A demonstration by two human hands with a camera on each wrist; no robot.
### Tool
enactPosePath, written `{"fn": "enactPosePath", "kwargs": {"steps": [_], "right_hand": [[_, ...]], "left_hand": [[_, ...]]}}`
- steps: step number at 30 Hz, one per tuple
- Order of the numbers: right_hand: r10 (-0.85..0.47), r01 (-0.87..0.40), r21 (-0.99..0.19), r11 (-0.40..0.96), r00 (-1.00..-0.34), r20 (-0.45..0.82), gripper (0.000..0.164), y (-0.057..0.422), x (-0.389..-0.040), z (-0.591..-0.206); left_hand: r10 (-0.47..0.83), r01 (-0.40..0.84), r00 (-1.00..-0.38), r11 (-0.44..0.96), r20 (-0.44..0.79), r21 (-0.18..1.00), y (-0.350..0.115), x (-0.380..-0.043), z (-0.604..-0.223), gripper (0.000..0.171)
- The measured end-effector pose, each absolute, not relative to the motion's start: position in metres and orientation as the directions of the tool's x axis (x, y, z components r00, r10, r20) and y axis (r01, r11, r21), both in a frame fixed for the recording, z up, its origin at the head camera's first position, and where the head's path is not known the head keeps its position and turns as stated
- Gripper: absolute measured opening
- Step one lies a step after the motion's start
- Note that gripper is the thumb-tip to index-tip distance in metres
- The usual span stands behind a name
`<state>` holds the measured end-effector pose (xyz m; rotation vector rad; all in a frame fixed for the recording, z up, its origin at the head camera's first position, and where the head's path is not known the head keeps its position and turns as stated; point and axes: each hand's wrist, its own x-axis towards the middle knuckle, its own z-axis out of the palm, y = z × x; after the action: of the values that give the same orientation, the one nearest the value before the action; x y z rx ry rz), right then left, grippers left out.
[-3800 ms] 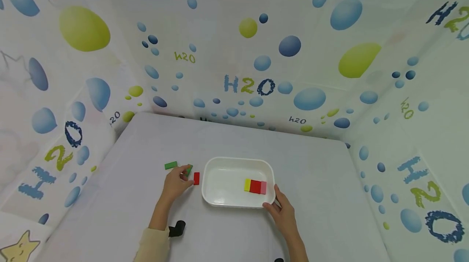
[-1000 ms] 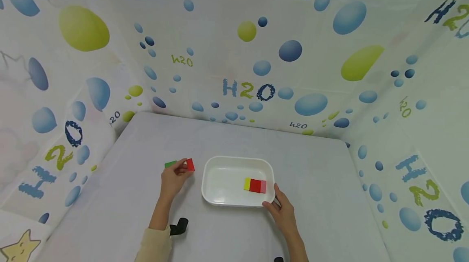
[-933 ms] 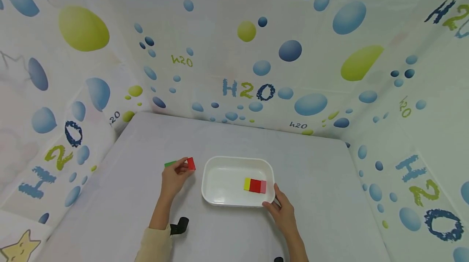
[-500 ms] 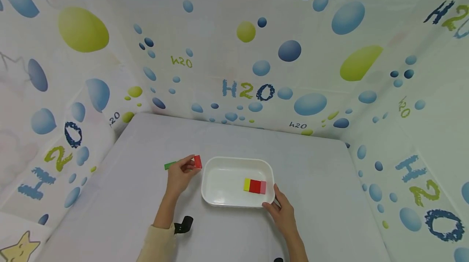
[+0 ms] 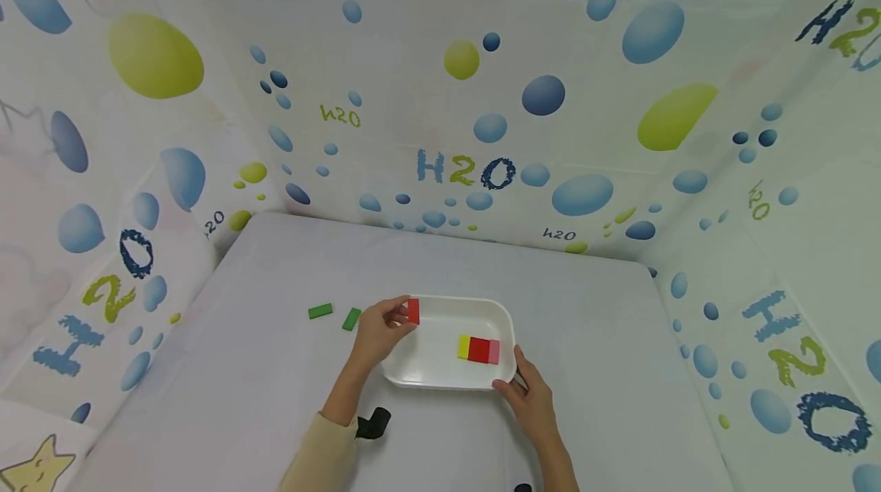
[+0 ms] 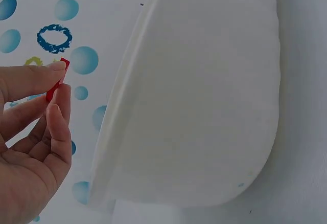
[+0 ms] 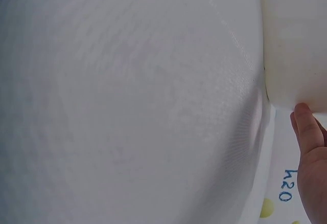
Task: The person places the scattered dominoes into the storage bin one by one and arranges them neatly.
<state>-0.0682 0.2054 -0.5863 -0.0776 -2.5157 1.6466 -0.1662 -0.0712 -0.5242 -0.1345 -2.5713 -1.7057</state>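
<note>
My left hand (image 5: 377, 333) pinches a small red block (image 5: 414, 311) between thumb and fingers, over the left end of a white tray (image 5: 440, 377). The left wrist view shows that red block (image 6: 57, 81) edge-on, beside the tray's outer wall (image 6: 194, 91). Inside the tray, near its right end, a yellow block (image 5: 464, 347), a red block (image 5: 479, 350) and a pink block (image 5: 494, 352) lie side by side in a row. My right hand (image 5: 531, 396) holds the tray's lower right corner, thumb at the front and fingers along the side.
Two green blocks (image 5: 320, 311) (image 5: 351, 319) lie on the white tabletop (image 5: 241, 369) left of the tray. A black wrist mount (image 5: 374, 424) sticks out from the left sleeve. Patterned walls (image 5: 482, 132) enclose the table at the back and sides.
My left hand has picked up the red block left of the tray and carried it right, over the tray's left end. Both green blocks show again. My right hand stays at the tray's corner.
</note>
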Motion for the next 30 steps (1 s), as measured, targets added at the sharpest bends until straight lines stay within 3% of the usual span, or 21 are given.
{"fn": "enactPosePath", "kwargs": {"steps": [11, 30], "right_hand": [[0.116, -0.047, -0.907, 0.419, -0.988, 0.104, 0.081, 0.205, -0.069, -0.587], [0.115, -0.078, -0.898, 0.432, -0.983, 0.141, 0.079, 0.205, -0.069, -0.588]], "left_hand": [[0.152, 0.146, -0.985, 0.46, 0.084, 0.876, -0.035, -0.172, -0.541, 0.049], [0.206, 0.05, -0.974, 0.589, -0.09, 0.806, -0.011, -0.174, -0.561, 0.044]]}}
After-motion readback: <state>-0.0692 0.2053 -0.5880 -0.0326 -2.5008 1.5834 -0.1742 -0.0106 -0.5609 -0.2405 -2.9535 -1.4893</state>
